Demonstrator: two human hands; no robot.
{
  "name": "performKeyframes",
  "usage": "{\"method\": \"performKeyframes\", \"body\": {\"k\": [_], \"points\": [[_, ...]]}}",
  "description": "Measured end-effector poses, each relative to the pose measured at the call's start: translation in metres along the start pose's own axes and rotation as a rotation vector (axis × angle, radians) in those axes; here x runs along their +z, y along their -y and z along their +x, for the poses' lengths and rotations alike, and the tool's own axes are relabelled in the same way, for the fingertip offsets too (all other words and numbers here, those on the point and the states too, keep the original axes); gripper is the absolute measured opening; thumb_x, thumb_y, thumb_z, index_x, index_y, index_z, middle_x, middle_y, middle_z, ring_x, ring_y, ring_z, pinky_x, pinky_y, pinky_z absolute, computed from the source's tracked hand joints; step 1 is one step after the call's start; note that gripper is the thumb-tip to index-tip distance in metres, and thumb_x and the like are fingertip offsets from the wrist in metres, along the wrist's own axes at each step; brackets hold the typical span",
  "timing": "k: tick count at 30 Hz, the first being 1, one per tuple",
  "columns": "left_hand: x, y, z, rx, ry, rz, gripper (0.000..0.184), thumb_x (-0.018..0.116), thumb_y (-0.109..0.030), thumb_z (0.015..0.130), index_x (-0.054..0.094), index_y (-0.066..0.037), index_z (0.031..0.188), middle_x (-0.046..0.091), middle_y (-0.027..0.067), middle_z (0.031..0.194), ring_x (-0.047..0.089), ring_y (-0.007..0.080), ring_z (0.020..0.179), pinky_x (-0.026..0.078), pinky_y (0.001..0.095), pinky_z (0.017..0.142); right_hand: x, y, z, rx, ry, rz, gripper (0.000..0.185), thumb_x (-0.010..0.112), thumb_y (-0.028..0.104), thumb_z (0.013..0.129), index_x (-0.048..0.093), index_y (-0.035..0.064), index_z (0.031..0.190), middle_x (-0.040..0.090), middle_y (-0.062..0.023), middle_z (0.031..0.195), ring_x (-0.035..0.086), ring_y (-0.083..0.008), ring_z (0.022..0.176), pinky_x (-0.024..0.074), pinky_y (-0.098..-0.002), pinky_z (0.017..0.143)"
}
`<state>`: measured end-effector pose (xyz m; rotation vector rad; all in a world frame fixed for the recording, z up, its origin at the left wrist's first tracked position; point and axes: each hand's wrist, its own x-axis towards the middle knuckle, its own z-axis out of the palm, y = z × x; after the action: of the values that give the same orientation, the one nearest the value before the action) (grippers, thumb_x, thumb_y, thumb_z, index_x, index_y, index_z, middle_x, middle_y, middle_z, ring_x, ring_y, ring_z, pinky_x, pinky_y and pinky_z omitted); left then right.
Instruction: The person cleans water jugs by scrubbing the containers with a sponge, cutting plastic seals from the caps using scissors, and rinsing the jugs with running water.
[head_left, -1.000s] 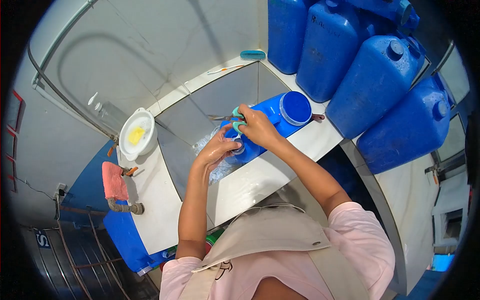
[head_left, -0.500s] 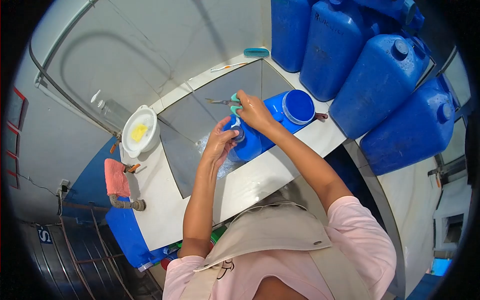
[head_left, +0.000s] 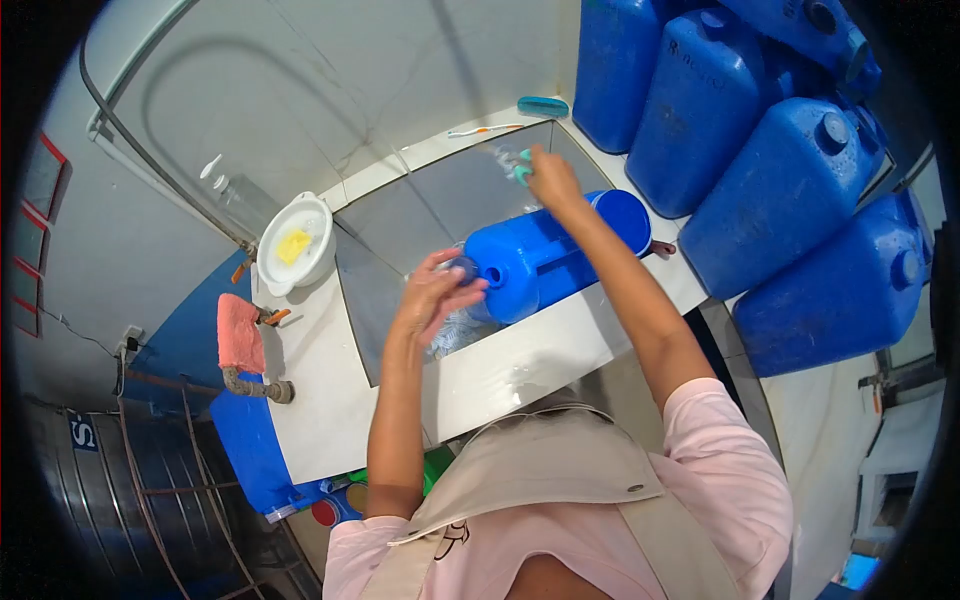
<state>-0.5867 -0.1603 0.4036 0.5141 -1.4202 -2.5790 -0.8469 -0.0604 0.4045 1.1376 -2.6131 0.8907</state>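
A blue water jug lies across the sink, its small round mouth facing left and uncovered. At the jug's right end is a wide round blue lid. My left hand pinches a dark round cap beside that mouth, fingers partly spread. Above the jug, my right hand grips scissors by their teal handles. Their blades are blurred, and a whitish scrap seems to be near them.
The grey sink holds clear crumpled plastic or water. A white basin with a yellow sponge stands left. Large blue jugs crowd the right. A toothbrush and teal brush lie behind.
My right hand has moved up and right with the scissors, away from the jug's mouth. My left hand has shifted the cap leftward, and the mouth now shows. The view has shifted slightly.
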Motion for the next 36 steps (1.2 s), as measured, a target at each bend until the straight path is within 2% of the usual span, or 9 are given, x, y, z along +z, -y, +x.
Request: {"method": "performKeyframes", "body": {"k": [9, 15, 17, 19, 23, 24, 28, 31, 36], "points": [[-0.234, 0.018, -0.064, 0.213, -0.946, 0.763, 0.025, 0.052, -0.018, 0.091, 0.052, 0.001, 0.106, 0.056, 0.0113, 0.079, 0.056, 0.0154, 0.054, 0.045, 0.0247, 0.042, -0.061, -0.123, -0.035, 0.280, 0.193, 0.242, 0.054, 0.065, 0.048, 0.076, 0.059, -0.0017, 0.098, 0.062, -0.0253, 0.086, 0.063, -0.0330, 0.081, 0.0474, -0.0391, 0.071], [-0.172, 0.004, -0.066, 0.001, -1.412, 1.511, 0.025, 0.054, -0.021, 0.090, 0.053, 0.001, 0.102, 0.050, 0.0191, 0.109, 0.058, 0.0287, 0.088, 0.048, 0.0376, 0.077, -0.053, -0.047, -0.045, 0.177, 0.257, 0.251, 0.054, 0.068, 0.048, 0.073, 0.058, 0.0003, 0.097, 0.064, -0.0201, 0.085, 0.062, -0.0297, 0.079, 0.0467, -0.0375, 0.071], [-0.160, 0.021, -0.035, 0.550, -1.306, 1.556, 0.027, 0.053, -0.022, 0.089, 0.055, 0.000, 0.104, 0.052, 0.0187, 0.109, 0.056, 0.0281, 0.097, 0.047, 0.0370, 0.080, -0.046, -0.015, -0.042, 0.143, 0.260, 0.228, 0.053, 0.067, 0.049, 0.074, 0.059, 0.0008, 0.094, 0.065, -0.0160, 0.081, 0.063, -0.0239, 0.073, 0.0485, -0.0338, 0.066], [-0.059, 0.012, -0.016, 0.436, -0.788, 0.859, 0.030, 0.056, -0.022, 0.087, 0.057, -0.001, 0.108, 0.056, 0.0171, 0.108, 0.053, 0.0289, 0.104, 0.044, 0.0363, 0.086, -0.039, 0.002, -0.034, 0.406, 0.480, 0.676, 0.050, 0.065, 0.050, 0.076, 0.059, 0.0017, 0.089, 0.065, -0.0114, 0.074, 0.061, -0.0164, 0.062, 0.0490, -0.0276, 0.056], [0.038, 0.025, 0.018, 0.711, -0.267, 1.482, 0.060, 0.069, -0.042, 0.071, 0.054, -0.011, 0.120, 0.041, 0.0166, 0.133, 0.038, 0.0344, 0.123, 0.026, 0.0472, 0.102, -0.004, -0.044, 0.012, 0.568, 1.015, 0.838, 0.047, 0.066, 0.051, 0.075, 0.062, 0.0049, 0.079, 0.065, -0.0089, 0.076, 0.058, -0.0114, 0.054, 0.0467, -0.0198, 0.049], [0.037, 0.033, 0.025, 0.693, -0.239, 1.639, 0.071, 0.071, -0.049, 0.065, 0.052, -0.014, 0.123, 0.037, 0.0163, 0.136, 0.031, 0.0374, 0.127, 0.020, 0.0520, 0.103, 0.002, -0.044, 0.016, 0.476, 0.952, 0.043, 0.043, 0.066, 0.046, 0.075, 0.063, 0.0039, 0.076, 0.065, -0.0097, 0.074, 0.060, -0.0127, 0.057, 0.0467, -0.0206, 0.047], [0.025, 0.034, 0.018, 0.661, -0.271, 1.732, 0.077, 0.072, -0.053, 0.061, 0.051, -0.015, 0.124, 0.039, 0.0196, 0.132, 0.031, 0.0394, 0.125, 0.024, 0.0523, 0.100, -0.007, -0.045, 0.002, -0.042, 0.749, -0.848, 0.041, 0.065, 0.042, 0.076, 0.062, 0.0010, 0.075, 0.063, -0.0114, 0.068, 0.061, -0.0162, 0.054, 0.0476, -0.0223, 0.048], [0.016, 0.034, 0.009, 0.576, -0.243, 1.679, 0.075, 0.070, -0.053, 0.064, 0.050, -0.014, 0.125, 0.042, 0.0208, 0.127, 0.035, 0.0394, 0.120, 0.027, 0.0508, 0.098, -0.032, -0.027, -0.008, 0.178, 1.118, -0.371, 0.047, 0.063, 0.045, 0.077, 0.061, -0.0013, 0.071, 0.063, -0.0126, 0.069, 0.064, -0.0195, 0.061, 0.0510, -0.0267, 0.056], [0.026, 0.070, 0.021, 0.578, -0.734, 1.409, 0.067, 0.064, -0.053, 0.072, 0.050, -0.012, 0.124, 0.043, 0.0210, 0.124, 0.038, 0.0388, 0.116, 0.030, 0.0492, 0.096, 0.013, -0.019, -0.074, 0.314, 0.367, 0.825, 0.052, 0.057, 0.045, 0.085, 0.051, -0.0031, 0.103, 0.064, -0.0134, 0.092, 0.063, -0.0197, 0.077, 0.0491, -0.0321, 0.072]]}}
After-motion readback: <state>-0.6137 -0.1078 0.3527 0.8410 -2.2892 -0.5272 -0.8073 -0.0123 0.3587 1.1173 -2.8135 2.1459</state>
